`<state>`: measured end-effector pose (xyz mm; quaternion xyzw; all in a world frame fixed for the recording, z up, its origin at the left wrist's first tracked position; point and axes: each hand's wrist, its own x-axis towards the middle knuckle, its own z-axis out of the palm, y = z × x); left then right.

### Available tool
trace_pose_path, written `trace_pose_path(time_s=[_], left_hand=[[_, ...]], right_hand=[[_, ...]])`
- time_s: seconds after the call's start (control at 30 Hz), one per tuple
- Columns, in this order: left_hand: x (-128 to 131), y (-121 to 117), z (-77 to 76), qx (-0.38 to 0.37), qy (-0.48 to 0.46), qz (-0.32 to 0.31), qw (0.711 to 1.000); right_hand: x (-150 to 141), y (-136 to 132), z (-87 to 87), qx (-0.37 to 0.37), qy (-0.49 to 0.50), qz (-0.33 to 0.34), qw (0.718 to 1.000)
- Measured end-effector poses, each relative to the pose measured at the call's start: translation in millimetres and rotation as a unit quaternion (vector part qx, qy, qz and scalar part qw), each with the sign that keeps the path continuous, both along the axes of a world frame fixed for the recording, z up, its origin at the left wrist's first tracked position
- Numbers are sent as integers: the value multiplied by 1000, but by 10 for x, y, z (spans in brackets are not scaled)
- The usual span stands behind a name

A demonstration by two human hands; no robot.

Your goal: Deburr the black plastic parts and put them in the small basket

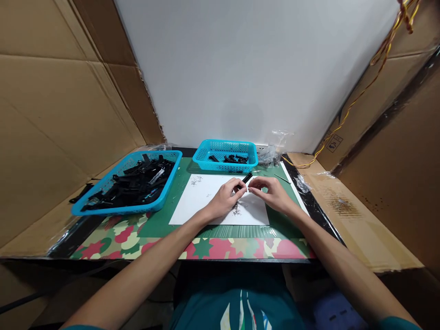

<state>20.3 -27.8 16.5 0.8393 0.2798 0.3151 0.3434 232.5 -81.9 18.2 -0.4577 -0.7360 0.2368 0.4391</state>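
My left hand (224, 198) is curled over a white sheet of paper (185, 206), its fingers closed around a narrow black plastic part (247, 178) that sticks out beyond them. Close beside it, my right hand (272, 194) is closed in a pinch, thumb against fingertip. Whatever lies between those fingertips is too small to name. Under the hands, tiny dark bits (236, 210) are scattered on the paper. Another small cluster of dark bits (195, 181) lies at the sheet's far left corner.
A large blue basket (127, 211) heaped with black plastic parts (137, 181) stands at left. Behind the paper, a smaller blue basket (225, 167) holds several black pieces. A thin metal tool (282, 178) lies at right, near a clear plastic bag (271, 156). Cardboard walls (395, 151) flank the table.
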Motion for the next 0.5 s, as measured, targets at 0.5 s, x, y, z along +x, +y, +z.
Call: trace_pose_path(time_s=[0.5], left_hand=[[-30, 13, 7, -49, 62, 8, 997]], right_hand=[[246, 124, -69, -110, -7, -98, 989]])
